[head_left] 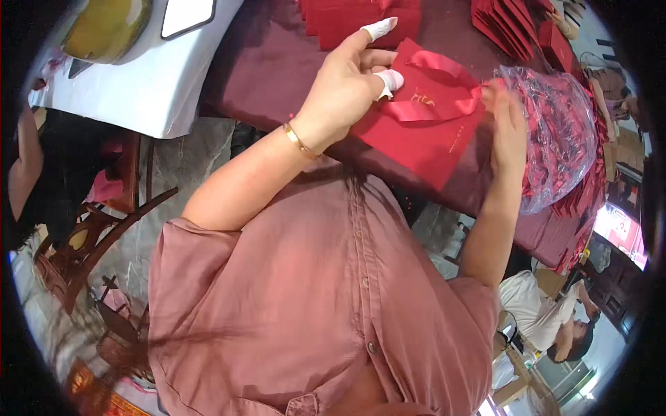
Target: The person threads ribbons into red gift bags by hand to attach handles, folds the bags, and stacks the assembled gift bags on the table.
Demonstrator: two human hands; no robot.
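A red paper gift bag point(427, 135) with pink-red ribbon handles point(437, 109) and gold lettering lies tilted at the front edge of the table. My left hand point(347, 87), wearing a gold bracelet, grips the bag's upper left edge. White tape wraps its thumb and one finger; the thumb lies over the bag while that finger points up and away. At the bag's right side is my right hand point(508, 128), fingertips right at the ribbon's end. Motion smears those fingers, so I cannot tell whether they grip it.
More red bags point(364, 21) lie at the back, beside a fanned stack point(506, 28). A clear plastic sack point(558, 139) of red items sits right of my right hand. A white-covered table point(132, 97) stands left. People are at the right point(548, 312) and left edges.
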